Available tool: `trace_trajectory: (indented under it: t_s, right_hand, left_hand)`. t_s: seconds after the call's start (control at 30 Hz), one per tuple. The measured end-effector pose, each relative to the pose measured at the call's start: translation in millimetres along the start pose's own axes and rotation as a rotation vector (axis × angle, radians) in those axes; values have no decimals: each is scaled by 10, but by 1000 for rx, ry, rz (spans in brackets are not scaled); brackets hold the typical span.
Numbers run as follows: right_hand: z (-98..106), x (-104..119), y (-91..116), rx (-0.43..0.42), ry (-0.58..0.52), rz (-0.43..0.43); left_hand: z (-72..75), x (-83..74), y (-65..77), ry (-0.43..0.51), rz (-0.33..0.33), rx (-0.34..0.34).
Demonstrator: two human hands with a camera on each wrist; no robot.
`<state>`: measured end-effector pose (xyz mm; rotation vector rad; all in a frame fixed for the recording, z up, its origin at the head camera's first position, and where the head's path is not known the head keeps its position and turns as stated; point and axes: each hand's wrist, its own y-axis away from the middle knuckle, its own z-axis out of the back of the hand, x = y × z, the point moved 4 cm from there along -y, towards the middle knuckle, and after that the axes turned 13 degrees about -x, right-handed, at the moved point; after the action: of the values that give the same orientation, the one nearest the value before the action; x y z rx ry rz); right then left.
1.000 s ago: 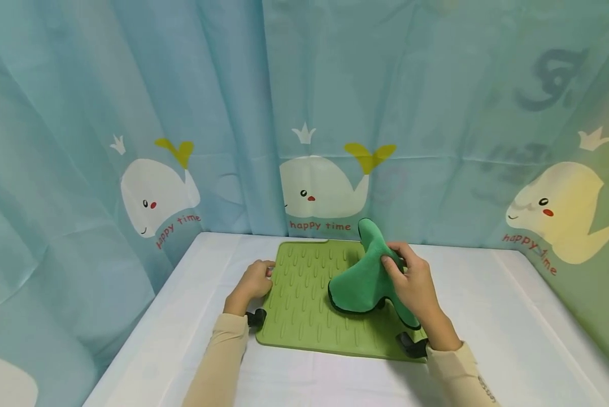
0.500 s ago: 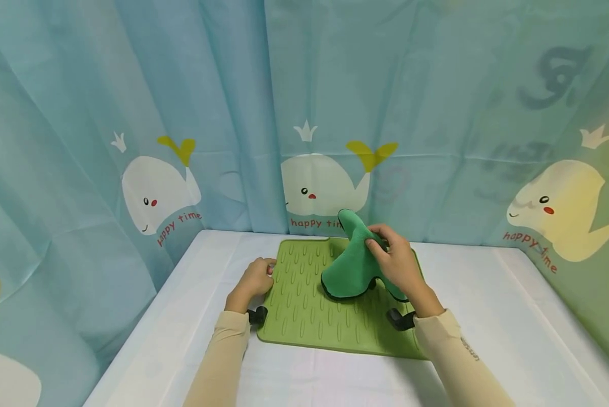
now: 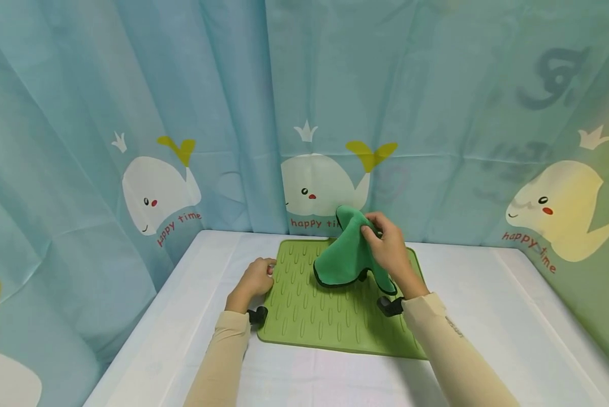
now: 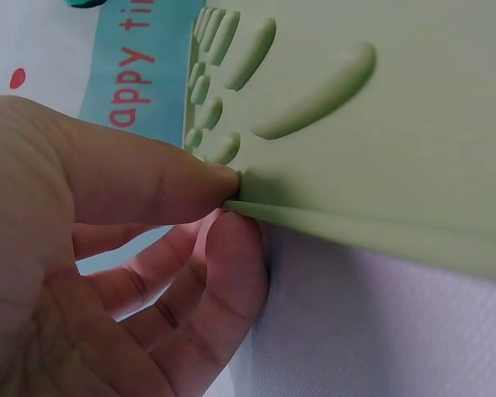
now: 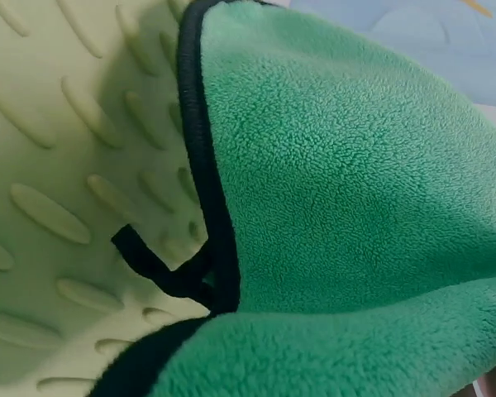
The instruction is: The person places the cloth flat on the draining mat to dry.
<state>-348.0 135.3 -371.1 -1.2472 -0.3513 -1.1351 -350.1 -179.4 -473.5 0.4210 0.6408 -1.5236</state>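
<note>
A green fluffy cleaning cloth (image 3: 342, 257) with black edging is bunched in my right hand (image 3: 390, 243), which grips it by the upper part over the back right of a green ridged mat (image 3: 309, 316). In the right wrist view the cloth (image 5: 339, 165) fills most of the picture, a black loop (image 5: 161, 269) sticking out from its edge over the ridges. My left hand (image 3: 255, 278) is at the mat's left edge. The left wrist view shows its thumb on top and a finger below, pinching the rim of the mat (image 4: 397, 149).
The mat lies on a white-covered table (image 3: 487, 316). Behind and to both sides hangs a blue curtain (image 3: 233, 113) with whale prints. Each wrist carries a black camera mount (image 3: 257, 315).
My right hand has carried the cloth leftward and toward the back of the mat. The left hand keeps its pinch on the mat's edge.
</note>
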Motion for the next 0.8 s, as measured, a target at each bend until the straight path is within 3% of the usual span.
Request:
trace_trajectory:
  t_s: [0.17,0.4,0.67,0.8]
  right_hand:
    - [-84,-133,60,16,51,-50]
    - [-188,-403,232,129,133,-179]
    - [-225,-595,297,269,199,-228]
    - [-219,-675,338,330,179,-257]
  left_hand:
    - [2,12,-3,-3,9,8]
    - [0,10,9,8,14,15]
    - [-4,17,-9,11,18,17]
    - [0,8,-11,10,2,10]
